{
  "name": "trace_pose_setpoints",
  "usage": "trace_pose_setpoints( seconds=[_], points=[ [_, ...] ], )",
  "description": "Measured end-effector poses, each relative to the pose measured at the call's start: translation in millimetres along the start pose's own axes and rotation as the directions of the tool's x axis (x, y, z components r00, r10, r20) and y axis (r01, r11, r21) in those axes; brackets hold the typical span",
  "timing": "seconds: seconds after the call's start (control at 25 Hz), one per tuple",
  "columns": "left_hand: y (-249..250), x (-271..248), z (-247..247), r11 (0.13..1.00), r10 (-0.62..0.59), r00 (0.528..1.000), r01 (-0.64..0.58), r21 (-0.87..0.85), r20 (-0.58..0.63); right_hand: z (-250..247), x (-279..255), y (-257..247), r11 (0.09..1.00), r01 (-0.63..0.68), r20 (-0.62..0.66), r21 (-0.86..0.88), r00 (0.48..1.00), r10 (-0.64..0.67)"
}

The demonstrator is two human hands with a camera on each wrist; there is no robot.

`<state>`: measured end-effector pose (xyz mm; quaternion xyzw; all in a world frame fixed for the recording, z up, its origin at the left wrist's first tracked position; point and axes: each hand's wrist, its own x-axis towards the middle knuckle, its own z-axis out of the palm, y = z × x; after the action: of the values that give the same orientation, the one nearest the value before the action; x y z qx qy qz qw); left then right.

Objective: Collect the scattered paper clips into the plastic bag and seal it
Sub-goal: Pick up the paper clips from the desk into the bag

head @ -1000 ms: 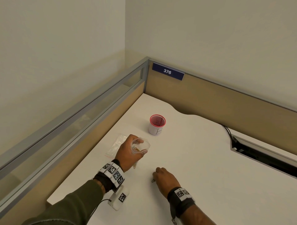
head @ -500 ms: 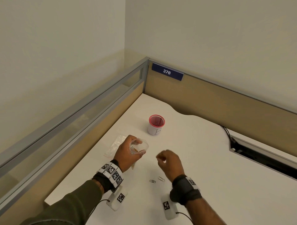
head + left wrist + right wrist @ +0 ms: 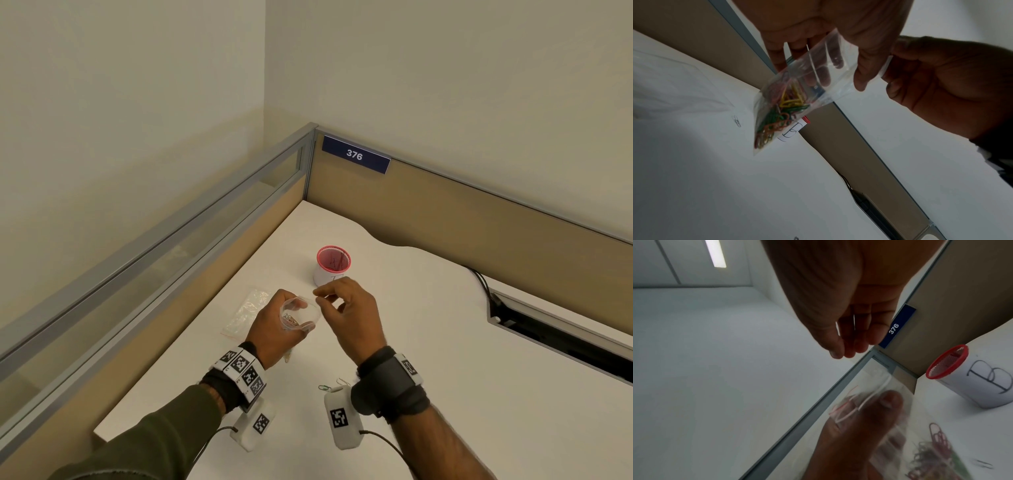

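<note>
- The left hand (image 3: 274,329) is curled round the plastic bag (image 3: 797,91), holding its mouth spread wide and raised off the desk (image 3: 428,342); thumb on one wall, fingers on the other.
- Inside the bag a heap of coloured paper clips (image 3: 777,116), red, yellow and green, sits in the lower corner.
- The right hand (image 3: 352,315) hovers at 3 o'clock of the bag's mouth, just beside its rim, thumb and fingers drawn together in a pinch; whether a clip sits between them I cannot tell.
- Two loose clips (image 3: 334,384) lie on the desk at 6 o'clock of the right hand, close under its wrist, a green one beside a pale one.
- A second, flat clear bag (image 3: 248,310) lies on the desk at 9 o'clock of the left hand, near the desk's left edge.
- A red mesh cup (image 3: 333,262) with a paper label marked "B" stands upright at 12 o'clock of the hands, near the right fingertips but apart from them.
- Partition panels close the desk at 9 and 12 o'clock, meeting in a corner under a blue "376" plate (image 3: 355,155).
- A cable slot (image 3: 548,329) opens at 3 o'clock, well apart from the hands; bare white desk lies between.
</note>
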<state>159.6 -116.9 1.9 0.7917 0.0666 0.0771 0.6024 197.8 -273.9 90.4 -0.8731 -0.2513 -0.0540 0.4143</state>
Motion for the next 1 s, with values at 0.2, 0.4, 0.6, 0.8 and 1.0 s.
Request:
trace_pose_setpoints(
  seconds=[0.2, 0.4, 0.6, 0.8, 1.0],
  points=[
    [-3.4, -3.9, -4.1, 0.998, -0.013, 0.999, 0.011, -0.060, -0.033, -1.4, -27.1, 66.4, 0.962, -0.183, 0.107, -0.204, 0.972, 0.208],
    [-2.0, -5.1, -4.5, 0.999, 0.000, 0.999, -0.002, -0.038, -0.050, 29.6, -88.6, 125.9, 0.794, -0.158, 0.400, -0.587, 0.796, 0.454],
    [-0.7, -4.3, -2.2, 0.999, -0.016, 0.999, 0.015, -0.035, -0.044, 52.6, -92.1, 122.0, 0.763, -0.153, 0.360, -0.628, 0.812, 0.459],
    [2.4, -2.3, -3.4, 0.999, -0.008, 0.999, 0.007, -0.032, -0.042, 65.8, -89.4, 114.1, 0.810, -0.135, 0.397, -0.571, 0.818, 0.416],
    [1.1, -2.9, -4.6, 0.999, -0.013, 0.999, 0.012, -0.033, -0.045, 65.2, -92.1, 109.8, 0.819, -0.083, 0.463, -0.568, 0.790, 0.402]
  ],
)
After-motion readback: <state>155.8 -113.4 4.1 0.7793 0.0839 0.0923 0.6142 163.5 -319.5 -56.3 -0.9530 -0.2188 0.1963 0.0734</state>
